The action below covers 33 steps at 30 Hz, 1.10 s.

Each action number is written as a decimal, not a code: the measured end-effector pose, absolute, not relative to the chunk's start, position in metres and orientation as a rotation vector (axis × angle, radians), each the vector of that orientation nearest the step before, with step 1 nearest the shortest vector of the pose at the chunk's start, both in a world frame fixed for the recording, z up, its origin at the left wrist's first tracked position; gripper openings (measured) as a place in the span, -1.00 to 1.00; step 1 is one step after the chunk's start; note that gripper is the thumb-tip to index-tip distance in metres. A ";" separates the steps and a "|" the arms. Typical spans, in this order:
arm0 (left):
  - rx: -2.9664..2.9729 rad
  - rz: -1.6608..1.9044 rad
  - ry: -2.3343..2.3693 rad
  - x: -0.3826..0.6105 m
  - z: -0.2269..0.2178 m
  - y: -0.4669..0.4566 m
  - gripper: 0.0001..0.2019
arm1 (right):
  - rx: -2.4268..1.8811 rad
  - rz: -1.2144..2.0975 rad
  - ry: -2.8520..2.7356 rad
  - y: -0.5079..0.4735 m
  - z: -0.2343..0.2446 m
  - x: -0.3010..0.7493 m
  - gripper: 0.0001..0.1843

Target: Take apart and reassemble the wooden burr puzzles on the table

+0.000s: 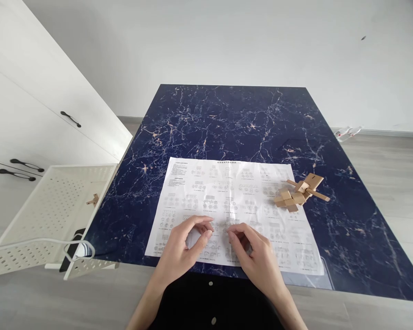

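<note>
Curling loosely over the printed diagram sheet (223, 183), left hand (181, 247) has fingers apart from thumb; right hand (258, 256) fingers nearly meet thumb, contact unclear. Both seemingly unladen. Interlocked wooden puzzle (298, 197), beyond and right of the right fingers, looks assembled; anything remaining, undetermined.

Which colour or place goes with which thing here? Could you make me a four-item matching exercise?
1. Printed sheet
2. Tabletop
3. Interlocked wooden pieces
4. Left hand

A. Across the sheet's right edge
B. White
C. At the sheet's near side, left of centre
D. Dark blue with pale veins

Pairs: 1-B; 2-D; 3-A; 4-C
</note>
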<state>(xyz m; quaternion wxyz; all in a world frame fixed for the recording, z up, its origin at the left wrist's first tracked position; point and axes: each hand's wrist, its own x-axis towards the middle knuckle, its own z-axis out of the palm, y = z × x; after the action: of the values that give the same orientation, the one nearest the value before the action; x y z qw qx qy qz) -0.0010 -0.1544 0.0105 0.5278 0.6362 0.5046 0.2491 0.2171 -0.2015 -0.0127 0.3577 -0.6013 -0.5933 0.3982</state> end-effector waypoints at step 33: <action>1.523 0.601 1.203 -0.002 0.011 -0.155 -0.66 | -1.532 1.030 -1.536 -0.202 -0.016 0.219 -0.75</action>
<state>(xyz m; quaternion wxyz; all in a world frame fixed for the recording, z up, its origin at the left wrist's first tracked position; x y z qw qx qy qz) -0.0018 -0.1550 0.0106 0.5269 0.6371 0.5033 0.2515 0.2186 -0.2021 -0.0164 0.3619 -0.5946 -0.5963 0.3998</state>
